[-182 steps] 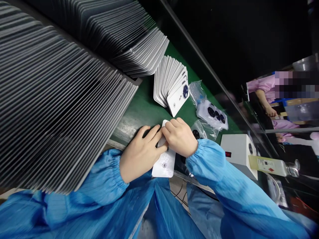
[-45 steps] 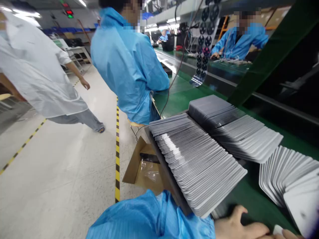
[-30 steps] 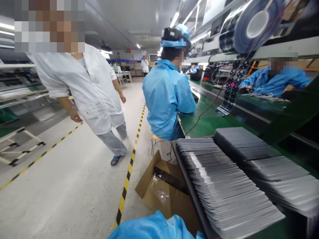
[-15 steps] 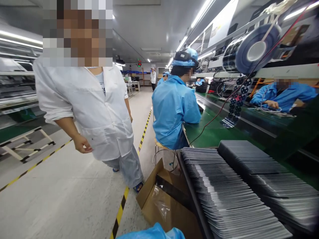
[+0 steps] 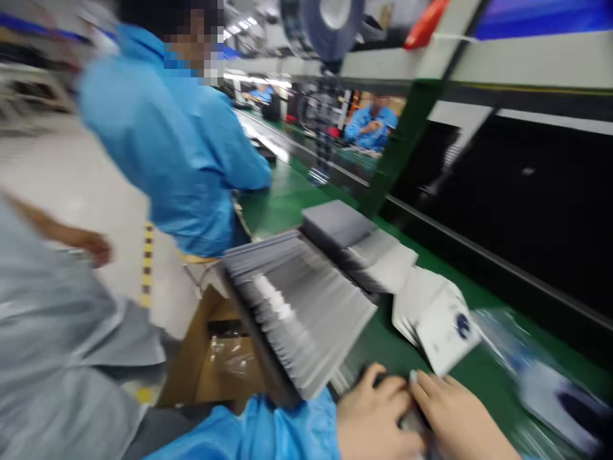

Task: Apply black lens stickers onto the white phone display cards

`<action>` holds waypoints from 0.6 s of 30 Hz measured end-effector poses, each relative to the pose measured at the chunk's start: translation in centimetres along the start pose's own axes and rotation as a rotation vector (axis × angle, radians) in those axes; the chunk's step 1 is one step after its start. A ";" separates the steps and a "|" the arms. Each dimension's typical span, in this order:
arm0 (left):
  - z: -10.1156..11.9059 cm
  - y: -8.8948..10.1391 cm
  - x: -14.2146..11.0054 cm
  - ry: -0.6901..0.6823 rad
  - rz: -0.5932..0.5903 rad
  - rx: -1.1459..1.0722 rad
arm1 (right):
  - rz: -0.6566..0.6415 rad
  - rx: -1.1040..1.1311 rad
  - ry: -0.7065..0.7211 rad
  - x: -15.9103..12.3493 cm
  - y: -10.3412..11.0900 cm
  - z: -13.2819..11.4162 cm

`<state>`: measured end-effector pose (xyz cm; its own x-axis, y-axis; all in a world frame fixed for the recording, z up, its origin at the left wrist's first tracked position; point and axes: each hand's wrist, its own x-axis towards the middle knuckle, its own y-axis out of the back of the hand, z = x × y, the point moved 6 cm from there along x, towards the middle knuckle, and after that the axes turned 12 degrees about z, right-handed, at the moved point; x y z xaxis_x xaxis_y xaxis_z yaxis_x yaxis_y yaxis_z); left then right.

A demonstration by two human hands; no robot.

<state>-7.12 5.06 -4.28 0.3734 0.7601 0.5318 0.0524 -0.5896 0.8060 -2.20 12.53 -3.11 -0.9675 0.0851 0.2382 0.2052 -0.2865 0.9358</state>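
Between the bare left hand (image 5: pixel 376 415) and the bare right hand (image 5: pixel 454 415), at the near edge of the green tabletop (image 5: pixel 493 383), was a flat, greyish piece (image 5: pixel 414 423), mostly hidden. Judging by the fanned white panels with rounded corners (image 5: pixel 445 345) beyond, it was probably light, stiff, slick and easily scratched, best held by its long edges. Left knuckles arched, right fingers curled inward; whether either hand gripped it, blur left impossible to tell.
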 end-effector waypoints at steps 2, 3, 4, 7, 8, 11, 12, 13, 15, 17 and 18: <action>-0.2 0.0 -0.2 0.109 0.029 -0.187 | -0.176 0.003 -0.010 0.2 0.2 -0.2; -0.3 0.0 -0.2 0.140 0.033 -0.263 | -0.220 0.015 -0.035 0.5 0.3 -0.1; -0.3 -0.1 -0.2 0.168 0.031 -0.326 | -0.261 0.023 -0.065 0.7 0.3 0.1; -0.3 -0.5 -0.2 0.204 0.003 -0.459 | -0.352 0.066 -0.120 0.8 -0.1 0.6; -0.2 -0.7 -0.2 0.209 -0.010 -0.487 | -0.368 0.080 -0.133 0.6 -0.2 0.7; -0.1 -1.0 -0.1 0.220 -0.041 -0.527 | -0.389 0.118 -0.147 0.1 -0.6 0.9; 0.0 -1.0 -0.1 0.221 -0.048 -0.530 | -0.390 0.128 -0.148 0.1 -0.7 1.0; 0.0 -1.0 0.0 0.222 -0.053 -0.531 | -0.389 0.136 -0.150 0.1 -0.9 1.1; -0.1 -1.0 0.0 0.220 -0.061 -0.530 | -0.383 0.147 -0.157 0.1 -1.0 1.4; -0.1 -0.9 0.0 0.219 -0.068 -0.528 | -0.377 0.157 -0.172 0.2 -1.1 1.6; -0.1 -0.9 0.0 0.219 -0.071 -0.527 | -0.374 0.164 -0.184 0.2 -1.1 1.8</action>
<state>-7.26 5.61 -4.96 0.1826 0.8650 0.4675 -0.4193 -0.3616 0.8327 -2.36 14.54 -3.62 -0.9400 0.3272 -0.0963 -0.1190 -0.0501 0.9916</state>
